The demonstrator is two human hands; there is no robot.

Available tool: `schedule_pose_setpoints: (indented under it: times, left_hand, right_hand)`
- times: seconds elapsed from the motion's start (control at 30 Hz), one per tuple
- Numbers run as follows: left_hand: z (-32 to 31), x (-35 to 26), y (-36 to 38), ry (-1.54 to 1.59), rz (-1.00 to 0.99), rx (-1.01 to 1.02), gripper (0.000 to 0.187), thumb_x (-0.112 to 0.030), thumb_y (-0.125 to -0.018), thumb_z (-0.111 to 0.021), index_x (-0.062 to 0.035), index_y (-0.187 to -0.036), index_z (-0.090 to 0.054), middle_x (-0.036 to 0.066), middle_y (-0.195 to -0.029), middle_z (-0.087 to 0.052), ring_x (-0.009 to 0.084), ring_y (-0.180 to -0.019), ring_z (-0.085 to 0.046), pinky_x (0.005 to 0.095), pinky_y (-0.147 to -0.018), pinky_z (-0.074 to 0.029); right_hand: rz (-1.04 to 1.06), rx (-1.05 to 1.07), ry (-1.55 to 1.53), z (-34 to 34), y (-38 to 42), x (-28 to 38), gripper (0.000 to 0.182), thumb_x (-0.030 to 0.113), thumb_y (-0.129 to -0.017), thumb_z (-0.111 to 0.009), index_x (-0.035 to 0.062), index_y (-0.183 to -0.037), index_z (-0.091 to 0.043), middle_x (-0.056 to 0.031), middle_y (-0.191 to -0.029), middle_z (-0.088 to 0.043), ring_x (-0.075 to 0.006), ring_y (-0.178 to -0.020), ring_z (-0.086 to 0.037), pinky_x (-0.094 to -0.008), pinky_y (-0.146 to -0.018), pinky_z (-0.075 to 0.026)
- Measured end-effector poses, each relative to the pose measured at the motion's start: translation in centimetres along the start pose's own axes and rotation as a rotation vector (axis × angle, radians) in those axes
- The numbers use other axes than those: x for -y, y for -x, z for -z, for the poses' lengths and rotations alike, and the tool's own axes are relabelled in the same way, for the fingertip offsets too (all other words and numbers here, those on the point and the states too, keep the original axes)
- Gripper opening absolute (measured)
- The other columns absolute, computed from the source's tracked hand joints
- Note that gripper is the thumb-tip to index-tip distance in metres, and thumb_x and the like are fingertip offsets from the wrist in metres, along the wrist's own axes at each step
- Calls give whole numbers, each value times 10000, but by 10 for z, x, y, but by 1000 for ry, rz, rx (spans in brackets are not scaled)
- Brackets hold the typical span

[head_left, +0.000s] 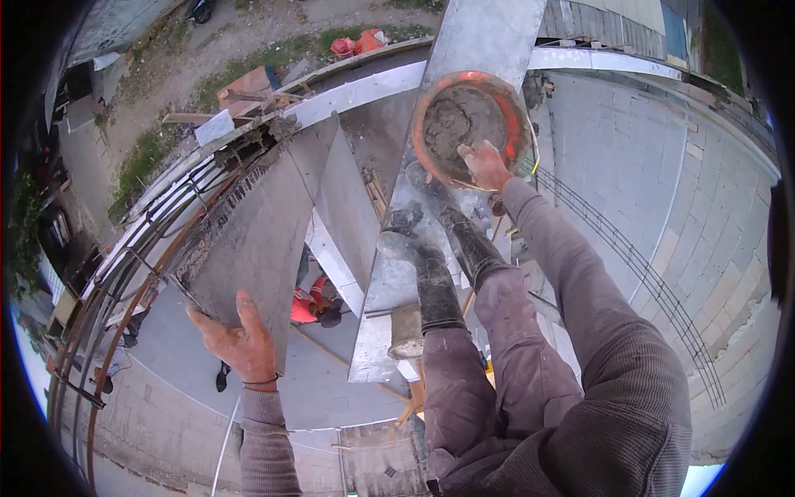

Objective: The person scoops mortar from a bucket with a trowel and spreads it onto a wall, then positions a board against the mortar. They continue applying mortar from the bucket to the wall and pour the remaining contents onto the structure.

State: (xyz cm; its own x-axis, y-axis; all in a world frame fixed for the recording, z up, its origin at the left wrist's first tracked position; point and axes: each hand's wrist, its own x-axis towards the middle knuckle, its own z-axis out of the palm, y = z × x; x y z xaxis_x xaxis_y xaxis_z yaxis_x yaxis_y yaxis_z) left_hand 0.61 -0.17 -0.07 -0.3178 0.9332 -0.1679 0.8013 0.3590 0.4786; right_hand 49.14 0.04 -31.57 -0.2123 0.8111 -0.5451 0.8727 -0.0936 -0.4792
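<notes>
An orange-rimmed bucket (505, 108) holding wet grey mortar (460, 120) stands on a pale plank (480, 37). My right hand (487, 166) is closed at the bucket's near rim; whatever its fingers hold there is too small to make out. At the left, my left hand (240, 338) has its thumb and fingers apart, beside the lower end of a wide grey board (257, 240). It holds nothing that I can see. Both my boots (437, 286) are on the plank, just below the bucket.
Long steel bars (149, 286) curve along the left edge. A lattice of thin rebar (638, 265) runs down the right. Far below, a person in red (308, 305) shows between the boards. A smaller bucket (407, 331) is beside my legs.
</notes>
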Motion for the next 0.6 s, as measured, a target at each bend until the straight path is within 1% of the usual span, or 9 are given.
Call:
schedule_pose_setpoints:
  times: [0.07, 0.1, 0.17, 0.27, 0.37, 0.5, 0.57, 0.6]
  left_hand:
    - [2, -2, -2, -24, -12, 2, 655, -151, -960, -681, 161, -1443, -366, 248, -1332, -573, 290, -1194, -569, 376, -1045, -438]
    - [2, -4, -3, 11, 10, 25, 660, -151, -965, -676, 156, -1453, -355, 248, -1346, -563, 291, -1197, -568, 378, -1055, -432]
    - [2, 0, -2, 38, 36, 53, 665, -151, -971, -671, 151, -1464, -343, 248, -1360, -554, 291, -1201, -567, 379, -1064, -426]
    - [3, 9, 3, -33, 25, 37, 675, -167, -981, -663, 134, -1483, -326, 250, -1390, -534, 296, -1224, -557, 387, -1082, -412]
    - [1, 3, -3, 36, -2, 42, 676, -181, -984, -666, 116, -1490, -329, 246, -1401, -527, 297, -1248, -544, 390, -1090, -407]
    - [2, 0, -3, 29, 31, 43, 659, -161, -984, -666, 105, -1490, -338, 236, -1407, -524, 292, -1260, -534, 395, -1094, -405]
    - [0, -2, -1, 39, 40, 37, 663, -162, -982, -671, 103, -1491, -339, 235, -1407, -525, 293, -1258, -536, 395, -1095, -405]
    - [0, -2, -2, 47, 34, 39, 679, -176, -971, -667, 129, -1473, -325, 259, -1372, -539, 325, -1234, -553, 412, -1068, -424]
  right_hand:
    - [-764, 45, -845, 14, 6, 34, 339, 293, -990, -644, 32, -774, -640, -92, -626, -602, -232, -486, -594, -392, -443, -479]
    - [-763, 48, -851, 17, 12, 39, 339, 293, -990, -644, 32, -774, -640, -92, -626, -602, -232, -486, -594, -392, -443, -479]
    - [-714, 33, -1040, 17, 25, 42, 458, 389, -1021, -606, 45, -719, -581, -50, -571, -534, -174, -406, -511, -350, -367, -400]
    - [-726, -4, -1133, 0, 22, 26, 460, 392, -1026, -595, 62, -707, -557, -57, -578, -549, -175, -419, -526, -349, -368, -398]
    - [-670, -16, -1147, 3, 26, 28, 453, 404, -1025, -598, 71, -721, -560, -53, -583, -549, -171, -414, -515, -342, -363, -382]
    - [-635, 7, -1212, 6, 48, 13, 428, 415, -1021, -607, 79, -757, -574, -49, -598, -554, -167, -409, -502, -331, -363, -369]
    - [-603, 50, -1302, 12, 60, 6, 402, 402, -1030, -599, 82, -787, -586, -41, -613, -561, -152, -425, -503, -319, -381, -374]
    - [-597, 58, -1300, 18, 66, 5, 402, 402, -1030, -599, 82, -787, -586, -41, -613, -561, -152, -425, -503, -319, -381, -374]
